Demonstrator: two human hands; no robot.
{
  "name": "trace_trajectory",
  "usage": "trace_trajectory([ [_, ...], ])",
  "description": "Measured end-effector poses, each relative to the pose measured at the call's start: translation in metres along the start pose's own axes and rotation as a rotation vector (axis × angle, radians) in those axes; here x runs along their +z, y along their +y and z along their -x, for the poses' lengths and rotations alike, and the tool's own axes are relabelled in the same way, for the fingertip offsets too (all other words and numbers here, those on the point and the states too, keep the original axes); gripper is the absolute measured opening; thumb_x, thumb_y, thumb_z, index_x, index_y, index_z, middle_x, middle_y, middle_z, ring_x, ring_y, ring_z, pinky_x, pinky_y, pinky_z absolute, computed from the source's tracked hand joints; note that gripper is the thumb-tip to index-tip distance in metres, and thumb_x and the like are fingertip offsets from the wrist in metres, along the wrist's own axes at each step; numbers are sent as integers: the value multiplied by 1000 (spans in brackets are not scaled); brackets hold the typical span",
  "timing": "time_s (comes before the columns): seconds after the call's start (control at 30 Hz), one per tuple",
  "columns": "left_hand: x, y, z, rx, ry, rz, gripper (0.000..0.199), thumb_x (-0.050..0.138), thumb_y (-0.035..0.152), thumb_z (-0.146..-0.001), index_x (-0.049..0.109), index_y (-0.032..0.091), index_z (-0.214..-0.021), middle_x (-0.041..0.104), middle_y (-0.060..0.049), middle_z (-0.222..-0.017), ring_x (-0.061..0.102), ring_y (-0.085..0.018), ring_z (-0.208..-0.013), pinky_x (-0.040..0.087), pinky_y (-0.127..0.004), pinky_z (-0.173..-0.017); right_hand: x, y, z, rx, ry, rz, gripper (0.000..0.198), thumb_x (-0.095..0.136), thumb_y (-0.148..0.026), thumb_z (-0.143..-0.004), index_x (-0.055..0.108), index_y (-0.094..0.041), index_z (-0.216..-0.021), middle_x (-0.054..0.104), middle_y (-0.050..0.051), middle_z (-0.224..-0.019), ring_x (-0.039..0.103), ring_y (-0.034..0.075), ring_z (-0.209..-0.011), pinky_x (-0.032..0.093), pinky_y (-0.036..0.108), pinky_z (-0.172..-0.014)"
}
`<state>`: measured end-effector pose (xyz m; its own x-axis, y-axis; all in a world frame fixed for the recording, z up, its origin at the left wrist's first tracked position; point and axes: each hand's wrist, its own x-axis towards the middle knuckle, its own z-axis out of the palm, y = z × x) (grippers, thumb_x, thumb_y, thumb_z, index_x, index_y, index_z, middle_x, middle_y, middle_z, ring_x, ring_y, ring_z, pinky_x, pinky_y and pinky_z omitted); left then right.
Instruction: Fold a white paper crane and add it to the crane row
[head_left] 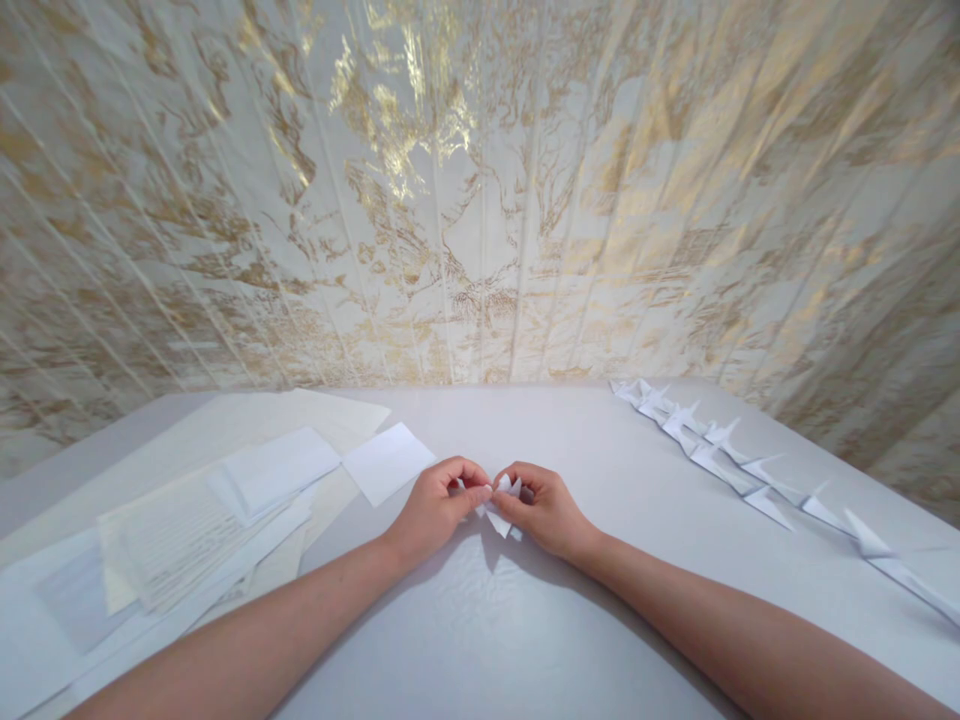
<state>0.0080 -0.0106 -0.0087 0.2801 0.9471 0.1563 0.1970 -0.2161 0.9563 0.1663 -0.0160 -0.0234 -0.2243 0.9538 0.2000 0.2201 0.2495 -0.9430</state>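
Note:
Between my hands, just above the middle of the white table (480, 620), is a small piece of folded white paper (496, 520) with several pointed flaps. My left hand (444, 502) pinches its left side between thumb and fingers. On the other side, my right hand (546, 508) grips it the same way, and the two thumbs nearly meet. My fingers cover much of the paper, so its full shape is hidden. A square white sheet (390, 463) lies flat on the table, just beyond my left hand.
Loose papers (180, 540), some with writing, overlap across the left of the table, with white sheets (281, 465) on top. Folded paper cranes (705, 440) stand in rows along the right side. Behind the table's far edge hangs a white and gold patterned curtain (480, 230).

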Motion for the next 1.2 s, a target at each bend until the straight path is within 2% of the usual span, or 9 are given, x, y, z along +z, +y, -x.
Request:
trace_trajectory([
  [0.3,1,-1,-1,4,39,-97,10,53,21,-65,48,18,-57,41,6,-51,38,-11,-52,31,-23,-54,-1,-1,1,-97,-14,159,11,56,-25,-72,61,-15,-72,53,-2,-60,44,9,-53,35,20,-51],
  [0.47,2,-4,-2,20,35,-199,10,52,20,-68,49,18,-59,46,5,-56,43,-11,-56,34,-23,-55,-3,1,0,-65,48,223,14,57,-14,-68,53,-18,-81,50,-5,-63,46,9,-57,38,20,-55],
  [0.63,2,-3,-2,58,-17,-290,7,60,20,-64,53,17,-61,53,3,-62,47,-12,-60,36,-22,-59,-3,-1,1,-84,14,261,18,57,-7,-67,48,-19,-77,51,-5,-65,48,10,-59,38,21,-57],
  [0.87,2,-5,0,115,45,-323,5,60,17,-67,56,18,-65,58,2,-65,53,-13,-66,40,-23,-65,-3,-1,2,-68,37,212,11,58,-12,-70,50,-18,-74,49,-4,-63,47,10,-59,38,21,-57],
  [1.2,2,-3,0,187,45,-349,5,58,12,-69,60,17,-67,62,0,-70,57,-14,-71,43,-27,-71,-2,-1,3,-149,38,147,17,58,-12,-67,47,-20,-78,56,-3,-69,54,12,-65,43,24,-65],
])
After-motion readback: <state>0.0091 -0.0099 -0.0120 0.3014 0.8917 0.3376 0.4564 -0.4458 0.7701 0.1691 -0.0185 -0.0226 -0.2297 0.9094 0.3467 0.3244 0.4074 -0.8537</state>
